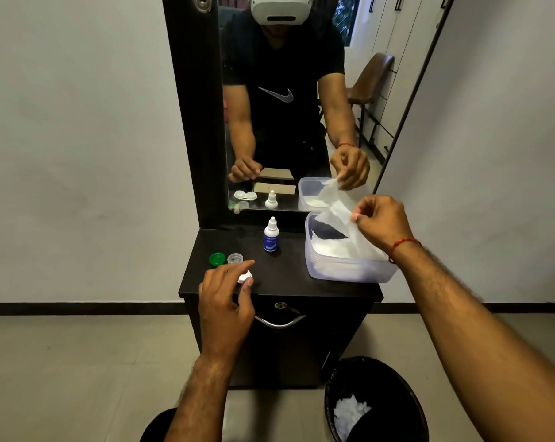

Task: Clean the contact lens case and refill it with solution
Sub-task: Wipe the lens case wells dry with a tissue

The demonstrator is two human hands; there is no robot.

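Right hand [381, 223] pinches tissue [339, 215] from tub [343, 269] (lift one sheet slowly); left hand [228, 298] grips white cap [244, 277] on worktop [285, 279].

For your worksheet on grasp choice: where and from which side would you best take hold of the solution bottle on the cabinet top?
Probably the solution bottle is best gripped around its round body, below the narrow white cap, coming from the front. It stands upright and apart from the plastic tub and the green cap.
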